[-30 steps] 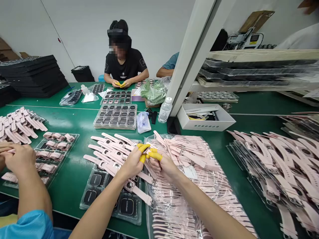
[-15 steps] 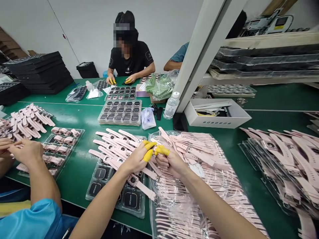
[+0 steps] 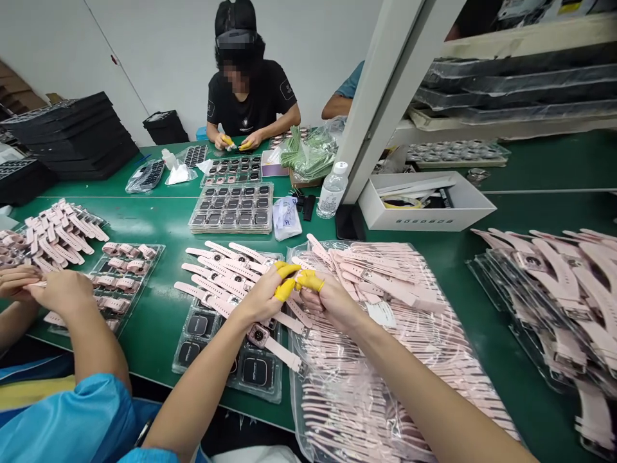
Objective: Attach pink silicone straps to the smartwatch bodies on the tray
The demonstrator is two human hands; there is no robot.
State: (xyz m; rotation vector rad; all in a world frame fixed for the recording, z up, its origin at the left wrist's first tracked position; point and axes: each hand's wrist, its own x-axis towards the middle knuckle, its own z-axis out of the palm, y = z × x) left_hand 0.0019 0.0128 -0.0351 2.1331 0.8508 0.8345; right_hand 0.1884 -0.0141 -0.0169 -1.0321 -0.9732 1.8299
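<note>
My left hand (image 3: 264,294) and my right hand (image 3: 332,299) meet fingertip to fingertip, with yellow covers on thumbs and index fingers. Both are closed in a pinch; what lies between them is hidden by the fingers. Below and left of them, pink-strapped watches (image 3: 258,335) lie in rows over a clear plastic tray (image 3: 277,386) of black square watch faces (image 3: 254,371). Under my right hand and forearm spreads a clear bag (image 3: 380,379) packed with pink watch straps. Loose pink straps (image 3: 376,273) lie on top of it.
A co-worker's hands (image 3: 62,292) work at the left beside a tray of pink watches (image 3: 116,283). Another person (image 3: 250,96) sits opposite. A water bottle (image 3: 332,190), a white box (image 3: 424,202) and a slanted post (image 3: 380,103) stand ahead. Stacked strapped watches (image 3: 554,302) lie right.
The view has tilted slightly downward, so the table's contents sit higher in the picture. My hands stay together in nearly the same pinch. The person opposite has brought their hands closer together.
</note>
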